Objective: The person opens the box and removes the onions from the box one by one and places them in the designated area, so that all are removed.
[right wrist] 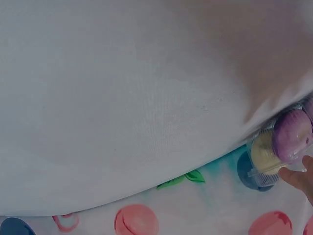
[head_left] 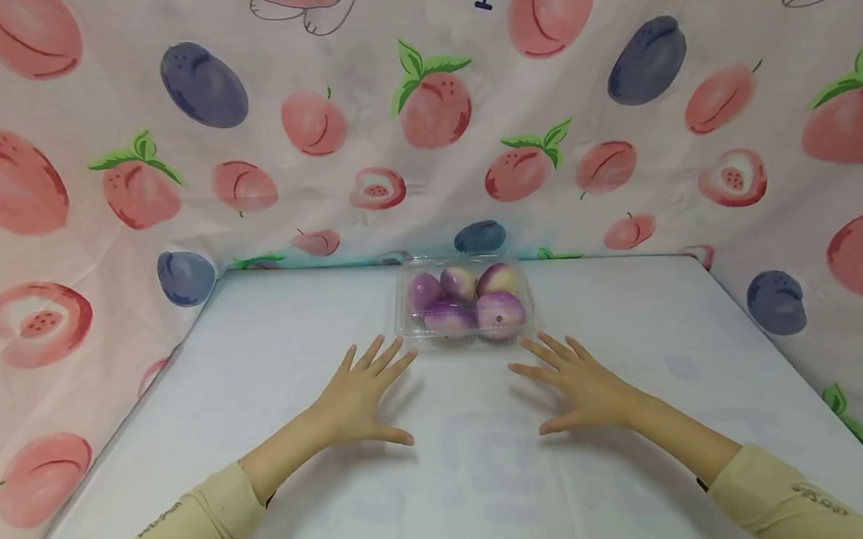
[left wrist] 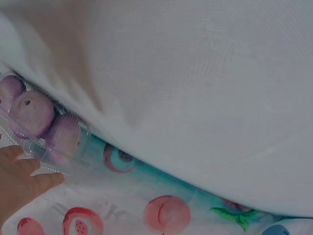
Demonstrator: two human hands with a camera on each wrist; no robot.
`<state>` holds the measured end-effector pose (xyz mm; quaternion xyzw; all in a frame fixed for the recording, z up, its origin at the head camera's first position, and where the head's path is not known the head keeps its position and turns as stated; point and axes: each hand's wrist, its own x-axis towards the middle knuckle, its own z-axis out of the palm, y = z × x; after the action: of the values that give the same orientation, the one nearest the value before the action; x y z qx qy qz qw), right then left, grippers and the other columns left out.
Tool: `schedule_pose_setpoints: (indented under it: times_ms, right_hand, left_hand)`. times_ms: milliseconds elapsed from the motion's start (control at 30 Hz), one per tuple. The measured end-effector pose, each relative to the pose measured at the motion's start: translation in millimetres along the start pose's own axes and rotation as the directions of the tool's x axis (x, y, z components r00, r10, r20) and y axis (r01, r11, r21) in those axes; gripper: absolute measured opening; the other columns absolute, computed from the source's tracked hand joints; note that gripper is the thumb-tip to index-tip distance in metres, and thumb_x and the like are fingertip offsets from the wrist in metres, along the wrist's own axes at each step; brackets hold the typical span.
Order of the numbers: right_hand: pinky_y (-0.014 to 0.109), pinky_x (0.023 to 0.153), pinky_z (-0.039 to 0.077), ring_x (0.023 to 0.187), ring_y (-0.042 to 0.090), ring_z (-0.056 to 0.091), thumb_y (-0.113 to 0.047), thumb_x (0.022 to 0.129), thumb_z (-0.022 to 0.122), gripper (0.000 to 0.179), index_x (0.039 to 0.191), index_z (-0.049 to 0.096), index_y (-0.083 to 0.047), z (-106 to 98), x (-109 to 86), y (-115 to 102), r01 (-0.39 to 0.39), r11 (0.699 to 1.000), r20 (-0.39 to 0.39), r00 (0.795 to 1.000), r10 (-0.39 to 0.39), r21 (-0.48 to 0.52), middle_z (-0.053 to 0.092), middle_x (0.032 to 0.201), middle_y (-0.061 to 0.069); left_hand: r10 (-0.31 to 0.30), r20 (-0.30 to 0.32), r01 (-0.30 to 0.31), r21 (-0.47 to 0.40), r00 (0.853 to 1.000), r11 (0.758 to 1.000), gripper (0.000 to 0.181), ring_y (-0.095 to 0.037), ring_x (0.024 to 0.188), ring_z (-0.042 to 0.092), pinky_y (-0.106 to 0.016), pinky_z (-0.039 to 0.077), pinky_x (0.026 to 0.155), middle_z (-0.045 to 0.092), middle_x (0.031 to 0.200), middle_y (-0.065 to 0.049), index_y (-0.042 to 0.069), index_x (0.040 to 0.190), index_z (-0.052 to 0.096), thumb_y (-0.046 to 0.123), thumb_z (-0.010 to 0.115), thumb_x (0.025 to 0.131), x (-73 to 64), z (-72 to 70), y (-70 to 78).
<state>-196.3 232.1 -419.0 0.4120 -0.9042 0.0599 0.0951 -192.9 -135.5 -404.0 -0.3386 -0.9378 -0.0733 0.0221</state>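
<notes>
A clear plastic clamshell box (head_left: 466, 334) sits at the back middle of the white table, its lid over several round purple-and-cream vegetables that look like turnips (head_left: 501, 315). My left hand (head_left: 361, 400) is spread to the front left of the box, fingers straight and holding nothing. Mirroring it at the front right, my right hand (head_left: 578, 384) also has its fingers spread with nothing in them. Fingertips of both hands point toward the box's near corners. In the left wrist view, turnips (left wrist: 32, 113) show through the plastic beyond the fingers; the right wrist view catches a purple one (right wrist: 292, 134) too.
A fruit-printed cloth (head_left: 373, 73) hangs behind the table and along both sides. White cloth covers the table (head_left: 483, 475), with shadows of both hands falling on it. The box stands close to the back edge, near the hanging cloth.
</notes>
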Motion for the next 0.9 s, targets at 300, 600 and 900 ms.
schedule_pose_setpoints:
  times_ms: [300, 600, 900]
  right_hand:
    - [0.065, 0.1, 0.033, 0.134, 0.042, 0.035, -0.054, 0.068, 0.076, 0.086, 0.14, 0.045, -0.019, -5.5, 0.4, -0.2, -0.017, 1.0, -0.026, 1.0, 0.017, 0.016, 0.034, 0.149, 0.018]
    - [0.056, 0.092, 0.045, 0.123, 0.039, 0.048, -0.036, 0.063, 0.085, 0.082, 0.134, 0.051, -0.013, -3.8, 1.4, 4.0, 0.062, 0.998, -0.12, 0.991, -0.058, 0.029, 0.046, 0.139, 0.019]
    - [0.056, 0.092, 0.047, 0.123, 0.039, 0.05, -0.025, 0.075, 0.079, 0.068, 0.134, 0.05, -0.01, -5.6, 4.2, -0.4, -0.01, 0.991, -0.066, 0.998, 0.019, 0.132, 0.046, 0.139, 0.022]
  left_hand:
    - [0.014, -0.036, -0.015, -0.016, 0.999, 1.0, 0.113, -0.039, 0.144, 0.016, -0.064, 0.021, 0.11, 0.017, 0.158, -0.012, 0.018, 0.152, 0.02, 0.071, 0.069, 0.064, -1.1, -0.7, -2.6]
    - [0.019, -0.08, -0.021, -0.025, 0.997, 0.999, 0.107, -0.039, 0.136, 0.036, -0.056, 0.039, 0.104, 0.031, 0.153, -0.012, 0.021, 0.15, 0.024, 0.066, 0.072, 0.065, -0.6, 1.7, -2.4]
    - [0.027, -0.123, -0.033, -0.045, 0.992, 0.998, 0.09, -0.035, 0.124, 0.051, -0.05, 0.045, 0.1, 0.047, 0.142, -0.015, 0.017, 0.146, 0.035, 0.051, 0.075, 0.073, 1.5, -2.3, 0.9]
